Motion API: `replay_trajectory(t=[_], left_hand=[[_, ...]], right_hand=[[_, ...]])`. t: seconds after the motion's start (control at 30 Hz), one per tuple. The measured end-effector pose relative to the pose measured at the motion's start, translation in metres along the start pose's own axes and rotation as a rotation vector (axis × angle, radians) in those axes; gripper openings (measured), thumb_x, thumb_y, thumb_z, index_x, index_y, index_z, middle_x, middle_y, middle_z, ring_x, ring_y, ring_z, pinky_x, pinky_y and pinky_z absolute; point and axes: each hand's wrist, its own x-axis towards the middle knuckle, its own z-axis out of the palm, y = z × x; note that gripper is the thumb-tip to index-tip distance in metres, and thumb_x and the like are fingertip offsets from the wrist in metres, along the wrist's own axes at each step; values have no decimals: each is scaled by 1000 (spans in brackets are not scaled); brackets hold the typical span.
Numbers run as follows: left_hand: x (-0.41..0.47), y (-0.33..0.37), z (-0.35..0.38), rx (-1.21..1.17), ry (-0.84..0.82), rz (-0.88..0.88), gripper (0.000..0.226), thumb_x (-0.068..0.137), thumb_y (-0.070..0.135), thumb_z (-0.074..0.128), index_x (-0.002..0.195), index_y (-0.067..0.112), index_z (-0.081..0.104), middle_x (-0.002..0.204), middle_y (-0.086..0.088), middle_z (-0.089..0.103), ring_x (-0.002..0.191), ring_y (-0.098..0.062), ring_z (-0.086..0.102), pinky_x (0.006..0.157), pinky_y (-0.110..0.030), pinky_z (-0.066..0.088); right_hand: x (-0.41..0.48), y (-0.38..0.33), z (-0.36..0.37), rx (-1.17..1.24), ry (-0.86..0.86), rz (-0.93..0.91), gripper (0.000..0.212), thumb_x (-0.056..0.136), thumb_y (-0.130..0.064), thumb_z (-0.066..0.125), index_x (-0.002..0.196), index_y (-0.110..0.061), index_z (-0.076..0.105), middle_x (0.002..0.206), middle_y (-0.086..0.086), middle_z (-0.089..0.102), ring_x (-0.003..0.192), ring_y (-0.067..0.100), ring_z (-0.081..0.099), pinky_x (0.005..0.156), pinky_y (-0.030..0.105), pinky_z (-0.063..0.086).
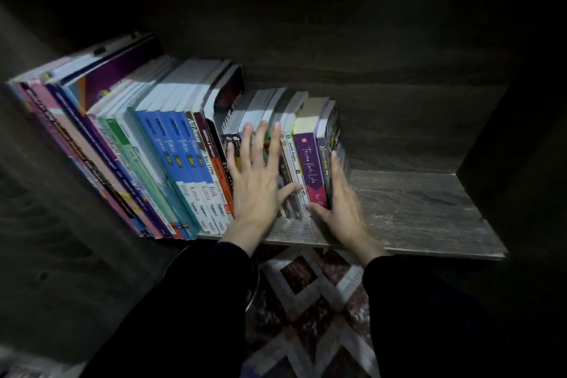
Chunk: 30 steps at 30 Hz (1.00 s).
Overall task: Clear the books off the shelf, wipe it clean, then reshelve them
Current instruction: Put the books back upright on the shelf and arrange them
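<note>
Row of upright paperback books (171, 144) stood on the grey wood-grain shelf (414, 209), packed against its left wall, leaning left. Left hand (257, 184) lay flat on spines right of mid-row; right hand (340, 202) against the row's right end. Diamond-patterned floor (306, 301) below.

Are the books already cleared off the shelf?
No, a row of books stands on the shelf, the left hand flat on their spines and the right hand against the row's right end.
</note>
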Motion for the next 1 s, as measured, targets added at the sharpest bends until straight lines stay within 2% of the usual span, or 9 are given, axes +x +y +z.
replay_trajectory(t=[0.13, 0.27, 0.4, 0.47, 0.53, 0.6, 0.7, 0.8, 1.0], left_hand=[[0, -4, 2, -49, 48, 8, 129, 55, 70, 72, 148, 6, 8, 151, -9, 14, 141, -28, 12, 112, -46, 6], [-2, 1, -1, -37, -21, -11, 129, 64, 68, 66, 148, 7, -11, 156, -9, 2, 144, -28, 0, 115, -47, -2], [-19, 11, -1, -222, -102, -56, 113, 83, 43, 61, 144, 12, -29, 152, -10, -29, 142, -25, -25, 117, -43, -14], [-40, 18, 3, -370, -133, -133, 104, 88, 22, 61, 146, 11, -25, 151, -17, -30, 143, -28, -22, 118, -45, -5], [-60, 21, 7, -542, -101, -217, 95, 89, 10, 59, 149, 7, -15, 153, -22, -25, 145, -30, -15, 119, -48, 9], [-65, 23, 9, -682, -75, -276, 89, 90, 6, 55, 149, 4, -12, 154, -20, -23, 145, -20, -16, 119, -42, 8], [-52, 31, 7, -822, -58, -387, 90, 89, 2, 52, 146, 6, -17, 154, -10, -26, 139, -1, -25, 115, -19, -10], [-46, 37, 12, -889, -26, -431, 88, 86, 3, 45, 146, 11, -19, 152, -2, -30, 142, -10, -25, 114, -19, -13], [-53, 28, 30, -782, 55, -268, 75, 95, 10, 44, 148, 3, -9, 152, -9, -29, 144, -28, -18, 118, -29, -9]], right_hand=[[4, 6, -2, -60, -27, 35, 118, 73, -44, 75, 139, -47, -23, 161, -3, 3, 140, 31, 31, 108, 53, 35], [0, 3, 0, -143, -52, 61, 113, 80, -46, 69, 146, -34, -22, 161, 5, 8, 137, 32, 35, 105, 48, 39], [-16, -9, 15, 30, 109, 193, 101, 82, -24, 73, 153, -18, 2, 148, 22, 30, 132, 37, 38, 107, 46, 34], [-23, -21, 27, 183, 272, 371, 87, 78, -10, 73, 148, -8, 22, 137, 23, 39, 127, 39, 40, 108, 45, 31], [-26, -29, 35, 303, 293, 499, 81, 75, -6, 72, 144, -4, 29, 137, 22, 42, 131, 38, 34, 111, 44, 26], [-21, -28, 38, 355, 213, 559, 85, 77, -10, 70, 149, -12, 23, 144, 17, 40, 135, 36, 27, 111, 43, 24], [-8, -19, 31, 399, 100, 579, 94, 79, -9, 67, 153, -28, 10, 147, 11, 38, 137, 30, 18, 108, 38, 24], [-6, -15, 24, 437, 44, 571, 97, 79, -10, 69, 152, -32, 9, 143, 11, 42, 136, 25, 19, 102, 32, 25], [-11, -23, 37, 428, 17, 455, 100, 80, -30, 75, 153, -30, 6, 146, 4, 41, 136, 23, 19, 106, 36, 27]])
